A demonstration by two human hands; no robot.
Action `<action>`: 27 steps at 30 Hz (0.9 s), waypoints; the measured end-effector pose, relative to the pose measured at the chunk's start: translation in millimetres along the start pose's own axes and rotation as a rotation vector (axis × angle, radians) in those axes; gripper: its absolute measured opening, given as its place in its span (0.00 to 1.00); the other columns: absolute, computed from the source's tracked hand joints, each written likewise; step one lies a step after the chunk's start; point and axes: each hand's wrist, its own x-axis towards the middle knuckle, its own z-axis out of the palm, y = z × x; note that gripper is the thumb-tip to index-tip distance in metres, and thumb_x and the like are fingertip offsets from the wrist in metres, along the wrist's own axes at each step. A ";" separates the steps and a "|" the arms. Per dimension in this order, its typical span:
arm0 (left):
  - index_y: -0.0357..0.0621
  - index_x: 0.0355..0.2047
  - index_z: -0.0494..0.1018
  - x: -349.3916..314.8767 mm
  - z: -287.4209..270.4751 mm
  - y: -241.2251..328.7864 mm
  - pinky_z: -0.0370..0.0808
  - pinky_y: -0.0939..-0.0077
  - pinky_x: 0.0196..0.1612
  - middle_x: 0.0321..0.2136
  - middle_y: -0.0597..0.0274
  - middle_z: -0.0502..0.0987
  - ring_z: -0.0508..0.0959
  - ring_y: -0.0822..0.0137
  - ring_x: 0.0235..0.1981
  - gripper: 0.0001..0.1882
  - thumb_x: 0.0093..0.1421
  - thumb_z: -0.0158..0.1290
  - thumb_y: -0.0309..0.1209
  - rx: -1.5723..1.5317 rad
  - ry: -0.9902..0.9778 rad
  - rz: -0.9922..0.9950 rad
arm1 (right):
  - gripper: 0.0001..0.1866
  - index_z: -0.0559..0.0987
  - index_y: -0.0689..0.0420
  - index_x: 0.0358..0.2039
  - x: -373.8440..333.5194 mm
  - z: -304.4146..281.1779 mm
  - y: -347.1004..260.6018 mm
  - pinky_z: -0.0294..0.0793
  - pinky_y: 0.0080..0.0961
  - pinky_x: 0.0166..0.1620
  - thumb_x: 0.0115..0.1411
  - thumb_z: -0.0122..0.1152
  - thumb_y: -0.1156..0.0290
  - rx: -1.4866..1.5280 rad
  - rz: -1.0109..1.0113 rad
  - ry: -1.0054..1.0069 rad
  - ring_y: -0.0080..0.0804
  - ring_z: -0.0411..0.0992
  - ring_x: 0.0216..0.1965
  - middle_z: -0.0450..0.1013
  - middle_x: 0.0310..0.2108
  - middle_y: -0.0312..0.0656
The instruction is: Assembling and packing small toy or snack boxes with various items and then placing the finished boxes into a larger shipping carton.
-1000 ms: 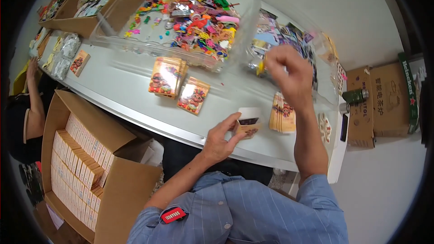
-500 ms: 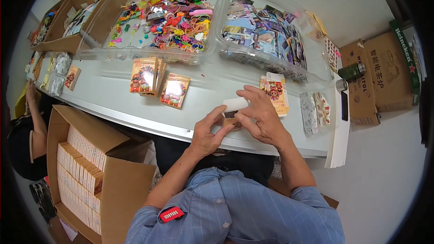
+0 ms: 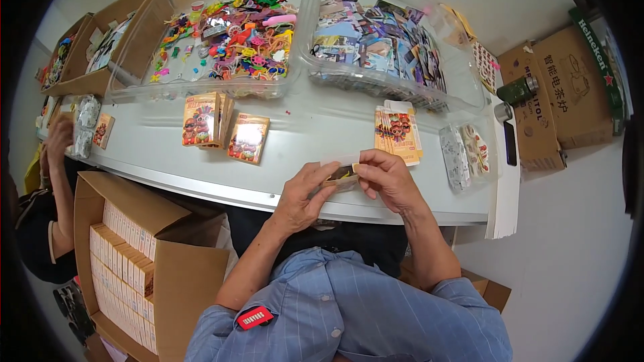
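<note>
Over the table's near edge, my left hand (image 3: 301, 196) grips one side of a small carton (image 3: 344, 185) between thumb and fingers. My right hand (image 3: 392, 181) pinches the carton's other end. Its top stands open with a pale flap raised; something dark and yellow-green shows inside, too small to make out. Just beyond my right hand lies a fan of flat orange printed cartons (image 3: 396, 134). Left of my hands, a filled orange carton (image 3: 248, 139) lies alone beside a stack of similar cartons (image 3: 204, 121).
Clear bins of colourful small toys (image 3: 248, 37) and picture cards (image 3: 382, 40) line the back. Clear packets (image 3: 464, 157) lie at right. A large cardboard box (image 3: 181, 295) packed with cartons stands lower left. At far left are another person's hands (image 3: 57, 141).
My right hand has come down from above the carton and now pinches its end. The yellow-green bit now shows in the opening. The other person's hands have moved.
</note>
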 end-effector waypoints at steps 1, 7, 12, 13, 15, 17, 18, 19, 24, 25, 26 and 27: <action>0.42 0.60 0.73 0.2 -1.9 1.7 0.76 0.70 0.50 0.46 0.53 0.78 0.79 0.59 0.44 0.25 0.61 0.59 0.20 -0.017 -0.037 -0.038 | 0.11 0.80 0.63 0.47 1.6 -1.8 -1.3 0.70 0.14 0.24 0.65 0.62 0.75 -0.056 -0.014 -0.042 0.17 0.72 0.24 0.76 0.30 0.36; 0.39 0.56 0.75 14.8 -6.5 1.2 0.73 0.72 0.55 0.47 0.51 0.77 0.78 0.60 0.50 0.21 0.62 0.58 0.19 -0.055 -0.049 -0.061 | 0.13 0.81 0.66 0.46 18.8 -11.3 20.3 0.71 0.17 0.29 0.61 0.59 0.79 -0.125 -0.167 -0.067 0.20 0.72 0.27 0.77 0.37 0.39; 0.36 0.52 0.76 10.4 0.8 -8.5 0.76 0.74 0.53 0.48 0.52 0.80 0.80 0.65 0.47 0.17 0.62 0.59 0.20 -0.286 0.068 -0.377 | 0.13 0.81 0.66 0.47 12.8 -11.4 40.4 0.75 0.18 0.39 0.61 0.61 0.80 -0.096 -0.360 -0.065 0.24 0.75 0.36 0.76 0.44 0.41; 0.37 0.51 0.77 11.7 0.8 -6.7 0.76 0.75 0.51 0.46 0.55 0.80 0.79 0.68 0.45 0.16 0.62 0.60 0.22 -0.375 0.132 -0.359 | 0.13 0.82 0.64 0.47 12.0 -9.9 42.0 0.75 0.19 0.41 0.60 0.63 0.81 -0.205 -0.433 -0.059 0.25 0.75 0.39 0.77 0.44 0.42; 0.37 0.49 0.78 10.4 -2.0 -6.7 0.76 0.75 0.47 0.44 0.58 0.81 0.79 0.71 0.43 0.15 0.61 0.62 0.23 -0.465 0.194 -0.346 | 0.14 0.83 0.62 0.46 11.1 -6.6 43.3 0.76 0.20 0.42 0.59 0.65 0.82 -0.310 -0.503 -0.048 0.26 0.76 0.41 0.77 0.44 0.42; 0.37 0.48 0.78 13.7 -15.4 -2.8 0.76 0.75 0.48 0.44 0.58 0.81 0.79 0.70 0.43 0.15 0.61 0.62 0.23 -0.336 0.094 -0.318 | 0.14 0.85 0.60 0.44 13.7 -6.4 38.0 0.76 0.22 0.42 0.56 0.68 0.83 -0.567 -0.708 -0.095 0.29 0.77 0.41 0.78 0.44 0.43; 0.37 0.47 0.78 15.6 -20.8 -1.0 0.76 0.75 0.48 0.43 0.57 0.80 0.79 0.69 0.43 0.14 0.60 0.62 0.23 -0.206 0.000 -0.288 | 0.14 0.85 0.60 0.44 11.9 -7.2 34.3 0.76 0.22 0.42 0.56 0.68 0.83 -0.565 -0.707 -0.092 0.29 0.77 0.41 0.78 0.44 0.43; 0.37 0.45 0.80 16.8 -23.8 -2.1 0.76 0.71 0.52 0.45 0.55 0.80 0.80 0.64 0.46 0.13 0.59 0.62 0.22 -0.158 -0.053 -0.199 | 0.14 0.85 0.60 0.43 9.5 -7.5 30.4 0.77 0.24 0.43 0.56 0.69 0.82 -0.614 -0.723 -0.114 0.30 0.77 0.41 0.79 0.43 0.43; 0.39 0.44 0.81 20.3 -31.1 5.4 0.75 0.70 0.53 0.46 0.53 0.80 0.80 0.62 0.48 0.13 0.58 0.64 0.22 -0.104 -0.119 -0.186 | 0.14 0.85 0.60 0.42 9.1 -9.0 27.3 0.77 0.26 0.42 0.54 0.72 0.80 -0.638 -0.731 -0.136 0.31 0.77 0.39 0.80 0.40 0.43; 0.39 0.44 0.81 19.5 -30.9 6.8 0.75 0.70 0.54 0.47 0.52 0.80 0.80 0.62 0.49 0.12 0.58 0.64 0.22 -0.090 -0.112 -0.203 | 0.14 0.85 0.60 0.42 8.6 -6.3 27.9 0.77 0.26 0.42 0.54 0.72 0.80 -0.636 -0.728 -0.135 0.31 0.77 0.39 0.80 0.40 0.43; 0.39 0.44 0.81 19.3 -30.3 8.6 0.75 0.70 0.54 0.47 0.52 0.80 0.80 0.62 0.49 0.12 0.58 0.64 0.22 -0.091 -0.113 -0.206 | 0.13 0.85 0.61 0.42 7.7 -1.8 28.3 0.77 0.25 0.42 0.54 0.72 0.79 -0.623 -0.695 -0.082 0.31 0.77 0.39 0.80 0.40 0.43; 0.38 0.44 0.81 19.3 -29.2 10.4 0.76 0.70 0.53 0.46 0.52 0.81 0.80 0.61 0.48 0.13 0.58 0.64 0.23 -0.098 -0.095 -0.183 | 0.12 0.85 0.61 0.41 6.3 1.5 27.6 0.77 0.25 0.42 0.55 0.71 0.78 -0.609 -0.662 -0.028 0.31 0.77 0.39 0.80 0.39 0.44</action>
